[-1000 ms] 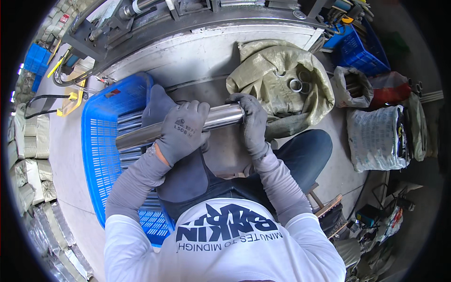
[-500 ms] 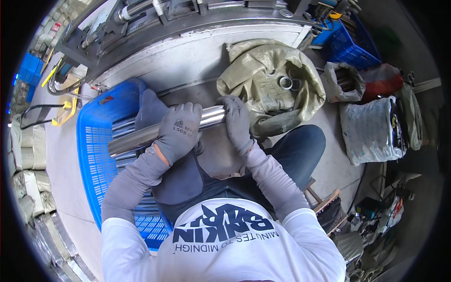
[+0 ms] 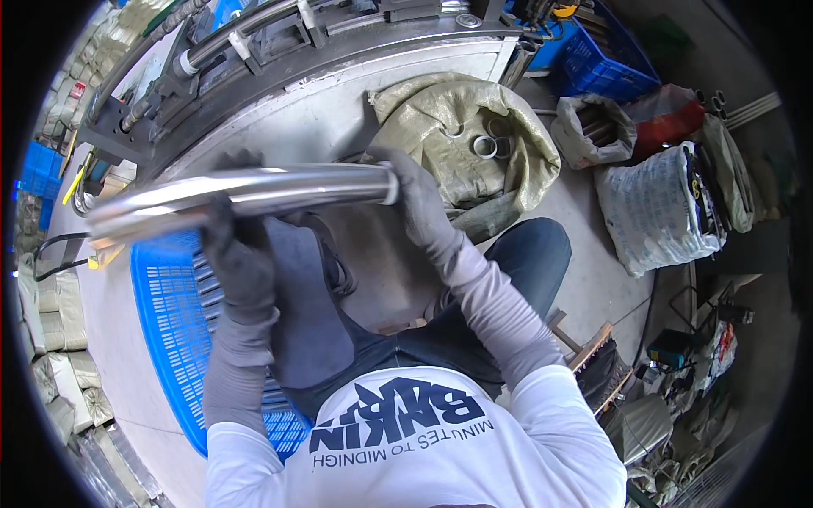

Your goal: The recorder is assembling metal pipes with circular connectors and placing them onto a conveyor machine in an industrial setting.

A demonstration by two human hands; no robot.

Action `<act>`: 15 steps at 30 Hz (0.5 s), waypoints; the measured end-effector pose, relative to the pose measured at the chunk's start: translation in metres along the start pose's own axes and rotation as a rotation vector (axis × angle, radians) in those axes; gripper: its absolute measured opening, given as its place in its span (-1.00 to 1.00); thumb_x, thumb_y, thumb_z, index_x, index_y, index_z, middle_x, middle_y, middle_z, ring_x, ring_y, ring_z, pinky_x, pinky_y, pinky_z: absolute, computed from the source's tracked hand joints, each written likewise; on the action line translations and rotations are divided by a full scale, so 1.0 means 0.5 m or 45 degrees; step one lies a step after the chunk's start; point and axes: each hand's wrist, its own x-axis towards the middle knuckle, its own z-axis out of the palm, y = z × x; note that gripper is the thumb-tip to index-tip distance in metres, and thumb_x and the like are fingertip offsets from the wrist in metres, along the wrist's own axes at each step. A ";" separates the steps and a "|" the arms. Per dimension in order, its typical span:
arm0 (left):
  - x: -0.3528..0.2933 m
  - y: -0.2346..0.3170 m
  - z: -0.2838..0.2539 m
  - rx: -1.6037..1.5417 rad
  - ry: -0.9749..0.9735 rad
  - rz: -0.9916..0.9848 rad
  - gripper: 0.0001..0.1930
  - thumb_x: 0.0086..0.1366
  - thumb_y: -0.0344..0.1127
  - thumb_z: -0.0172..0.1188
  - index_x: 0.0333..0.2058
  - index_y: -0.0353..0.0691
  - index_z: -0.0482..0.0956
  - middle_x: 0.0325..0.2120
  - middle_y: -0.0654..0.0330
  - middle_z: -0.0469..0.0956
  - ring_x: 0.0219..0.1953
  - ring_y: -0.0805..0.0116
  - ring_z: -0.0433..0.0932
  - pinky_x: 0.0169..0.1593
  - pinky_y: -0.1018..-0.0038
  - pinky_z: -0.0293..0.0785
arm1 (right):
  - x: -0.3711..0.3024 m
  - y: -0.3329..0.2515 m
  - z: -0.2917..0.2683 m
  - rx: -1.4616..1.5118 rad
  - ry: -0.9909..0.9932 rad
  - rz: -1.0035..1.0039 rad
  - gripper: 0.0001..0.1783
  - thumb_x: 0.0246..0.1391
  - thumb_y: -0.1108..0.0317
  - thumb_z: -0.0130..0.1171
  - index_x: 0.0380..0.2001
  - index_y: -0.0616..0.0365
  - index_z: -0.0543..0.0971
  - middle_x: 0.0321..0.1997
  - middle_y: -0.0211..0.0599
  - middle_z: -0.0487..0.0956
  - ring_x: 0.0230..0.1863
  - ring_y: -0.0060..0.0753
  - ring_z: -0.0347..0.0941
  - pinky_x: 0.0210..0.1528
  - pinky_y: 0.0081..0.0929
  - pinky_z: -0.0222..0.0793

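Note:
A long shiny metal tube (image 3: 292,185) is raised across in front of me, its left part smeared by motion; I cannot tell whether it is one tube or two side by side. My left hand (image 3: 241,262), in a grey glove, grips it from below, with fingertips showing past the far side. At its right end, my right hand (image 3: 415,199), also gloved, is closed round the rim. Beneath the tube and my left forearm, a blue plastic basket (image 3: 169,313) holds more metal tubes (image 3: 208,292). A grey pad (image 3: 309,313) covers my left thigh.
An open woven sack (image 3: 423,127) with metal rings (image 3: 484,147) inside stands ahead to the right. A dark machine bench (image 3: 279,76) runs along the far side. Farther right are a white sack (image 3: 648,212), a smaller sack of tubes (image 3: 584,140) and a blue crate (image 3: 605,63).
The tube has moved up and to the left, away from over the basket. My left hand has shifted left and turned underneath it; my right hand has slid to its right end.

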 end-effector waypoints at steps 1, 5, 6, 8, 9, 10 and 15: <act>0.035 -0.018 -0.015 -0.289 0.052 -0.131 -0.59 0.51 -0.53 0.05 0.29 -0.44 0.44 0.24 -0.13 0.53 0.29 0.09 0.52 0.40 0.21 0.39 | 0.020 0.025 -0.006 -0.161 -0.141 -0.387 -0.58 0.40 0.18 0.02 0.05 0.31 0.62 0.02 0.00 0.67 0.06 -0.11 0.62 0.18 -0.25 0.49; 0.218 0.094 -0.094 -0.586 -0.070 -0.482 -0.58 0.28 -0.42 0.34 0.12 -0.37 0.64 -0.16 -0.05 0.73 -0.06 0.17 0.71 0.02 0.25 0.60 | 0.149 0.073 -0.175 -1.504 0.049 -0.109 -0.48 0.16 0.12 0.28 0.13 0.13 0.60 0.19 0.01 0.59 0.20 0.05 0.53 0.28 -0.06 0.42; 0.214 0.107 -0.087 -0.598 -0.071 -0.474 -0.58 0.28 -0.42 0.34 0.12 -0.37 0.64 -0.16 -0.05 0.73 -0.06 0.17 0.71 0.02 0.25 0.60 | 0.165 0.090 -0.230 -1.900 0.045 -0.010 -0.54 0.12 0.20 0.26 0.11 0.03 0.60 0.15 -0.07 0.60 0.15 0.10 0.53 0.16 0.00 0.47; 0.206 0.146 -0.082 -0.044 -0.609 -0.472 -0.52 0.19 -0.29 0.42 0.06 -0.36 0.61 -0.25 -0.02 0.67 -0.16 0.20 0.69 -0.08 0.28 0.57 | 0.186 0.177 -0.316 -2.281 0.009 -0.092 -0.61 0.14 0.28 0.18 0.06 -0.01 0.62 0.15 -0.18 0.61 0.20 0.08 0.51 0.07 0.08 0.48; 0.174 0.112 -0.073 0.094 -0.689 -0.093 -0.47 0.07 -0.27 0.45 0.03 -0.29 0.59 -0.30 -0.02 0.59 -0.26 0.12 0.64 -0.15 0.25 0.55 | 0.188 0.206 -0.321 -2.314 -0.047 -0.081 -0.62 0.18 0.27 0.14 0.07 0.00 0.63 0.17 -0.19 0.61 0.21 0.07 0.51 0.07 0.09 0.49; 0.139 0.100 -0.052 0.250 -0.749 0.026 -0.48 0.04 -0.26 0.44 0.01 -0.26 0.59 -0.31 0.00 0.58 -0.28 0.06 0.63 -0.16 0.20 0.55 | 0.197 0.229 -0.324 -2.348 -0.101 -0.075 -0.63 0.23 0.27 0.11 0.07 0.01 0.64 0.18 -0.19 0.60 0.23 0.06 0.51 0.07 0.09 0.49; 0.047 0.073 0.001 0.311 -1.044 -0.079 -0.54 0.03 -0.28 0.38 -0.05 -0.22 0.58 -0.25 -0.08 0.60 -0.19 -0.15 0.60 -0.09 0.06 0.52 | 0.221 0.270 -0.389 -2.393 -0.137 0.356 -0.61 0.20 0.16 0.18 0.04 0.02 0.69 0.22 -0.14 0.60 0.24 0.04 0.52 0.18 0.10 0.45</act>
